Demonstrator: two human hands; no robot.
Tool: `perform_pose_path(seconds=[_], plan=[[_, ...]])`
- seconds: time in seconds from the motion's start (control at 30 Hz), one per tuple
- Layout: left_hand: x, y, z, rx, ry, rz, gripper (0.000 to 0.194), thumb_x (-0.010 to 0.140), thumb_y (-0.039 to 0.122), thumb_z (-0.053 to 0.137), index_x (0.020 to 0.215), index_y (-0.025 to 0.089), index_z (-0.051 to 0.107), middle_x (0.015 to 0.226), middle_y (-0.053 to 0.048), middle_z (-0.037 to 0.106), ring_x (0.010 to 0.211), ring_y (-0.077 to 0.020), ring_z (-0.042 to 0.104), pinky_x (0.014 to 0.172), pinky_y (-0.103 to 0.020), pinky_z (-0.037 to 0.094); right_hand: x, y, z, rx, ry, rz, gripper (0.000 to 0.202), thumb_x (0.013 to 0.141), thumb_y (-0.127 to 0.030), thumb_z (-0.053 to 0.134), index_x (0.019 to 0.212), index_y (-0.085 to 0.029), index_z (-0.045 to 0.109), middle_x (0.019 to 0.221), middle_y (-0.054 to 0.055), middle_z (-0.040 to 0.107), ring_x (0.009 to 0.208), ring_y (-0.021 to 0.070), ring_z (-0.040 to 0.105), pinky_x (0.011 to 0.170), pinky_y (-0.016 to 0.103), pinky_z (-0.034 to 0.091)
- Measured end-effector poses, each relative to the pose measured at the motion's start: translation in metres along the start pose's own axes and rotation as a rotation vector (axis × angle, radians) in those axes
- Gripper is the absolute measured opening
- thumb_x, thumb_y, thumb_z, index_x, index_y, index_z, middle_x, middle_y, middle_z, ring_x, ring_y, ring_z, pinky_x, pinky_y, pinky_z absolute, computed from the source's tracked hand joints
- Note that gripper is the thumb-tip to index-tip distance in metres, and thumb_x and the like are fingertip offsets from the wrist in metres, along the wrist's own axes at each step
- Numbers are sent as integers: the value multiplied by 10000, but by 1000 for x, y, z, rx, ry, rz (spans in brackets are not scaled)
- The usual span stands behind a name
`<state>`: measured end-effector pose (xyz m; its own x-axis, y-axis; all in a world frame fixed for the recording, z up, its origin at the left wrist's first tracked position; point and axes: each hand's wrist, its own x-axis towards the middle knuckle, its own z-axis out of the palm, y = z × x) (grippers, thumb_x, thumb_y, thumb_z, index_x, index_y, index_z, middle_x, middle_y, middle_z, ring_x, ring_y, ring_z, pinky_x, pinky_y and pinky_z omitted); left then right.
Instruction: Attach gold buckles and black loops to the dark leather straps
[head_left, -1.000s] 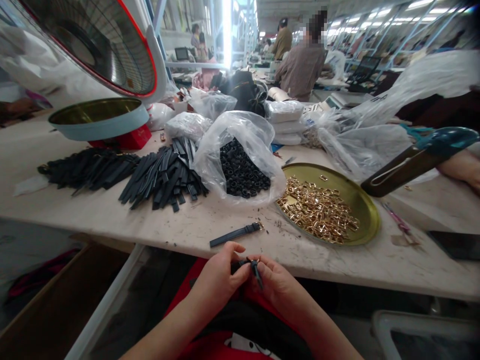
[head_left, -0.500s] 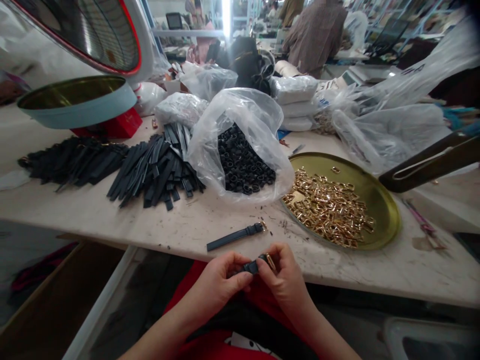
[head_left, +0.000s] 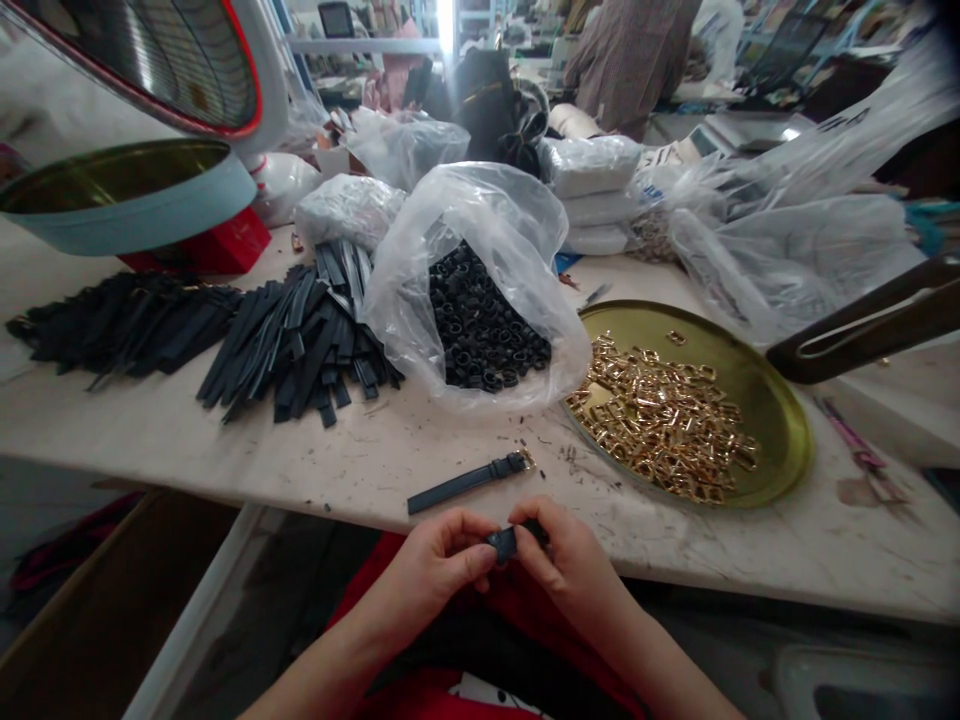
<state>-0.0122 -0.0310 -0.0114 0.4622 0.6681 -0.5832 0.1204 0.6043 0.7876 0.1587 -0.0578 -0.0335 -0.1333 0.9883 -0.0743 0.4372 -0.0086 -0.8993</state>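
Note:
Over my lap, just off the table's front edge, my left hand [head_left: 448,553] pinches a dark strap [head_left: 503,543] between thumb and fingers. My right hand [head_left: 556,545] grips the same strap at its right end; the fingers hide most of that end. Beyond my hands a finished-looking strap [head_left: 461,483] with a gold buckle [head_left: 527,460] lies on the table. A clear plastic bag [head_left: 397,295] full of small black loops [head_left: 487,330] stands open behind it. Gold buckles [head_left: 660,420] fill part of a round gold tray [head_left: 776,450] on the right.
Two piles of dark straps [head_left: 300,340] lie at left, near a scale with a round pan [head_left: 135,215]. Pink-handled scissors [head_left: 855,440] lie right of the tray, below a dark handle [head_left: 862,325]. Plastic-wrapped packs [head_left: 592,185] and a person [head_left: 634,60] are farther back.
My right hand's fingers have shifted on the strap, and the gold buckle seen at its end is now hidden. The view has moved slightly.

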Motion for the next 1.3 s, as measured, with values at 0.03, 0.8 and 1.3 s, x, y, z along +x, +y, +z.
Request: perform_pose_path(seconds=[0.03,0.8,1.3], plan=[[0,-1,0,-14,-1,-14,281,689,336,654,865,125,594,685,13,596,552,-79,490,538,-207,360,-2,-2,-1,-52,-14,-59,84,806,-219,451,784,-200,530,689,3,558,637,142,521,575,247,390],[-4,22,2,1170,188,525,279,853,335,418,794,179,642,745,-23,668,685,-157,600,587,-215,412,11,-12,9,-346,153,-279,183,889,-232,352,941,-177,519,829,54,622,761,168,580,674,262,433],[73,77,-142,1611,1006,290,276,792,294,450,922,86,576,896,-162,606,824,-295,599,677,-364,434,77,10,-4,-628,262,-254,226,834,-257,494,1010,-159,596,1017,98,626,946,250,553,833,379,401]])
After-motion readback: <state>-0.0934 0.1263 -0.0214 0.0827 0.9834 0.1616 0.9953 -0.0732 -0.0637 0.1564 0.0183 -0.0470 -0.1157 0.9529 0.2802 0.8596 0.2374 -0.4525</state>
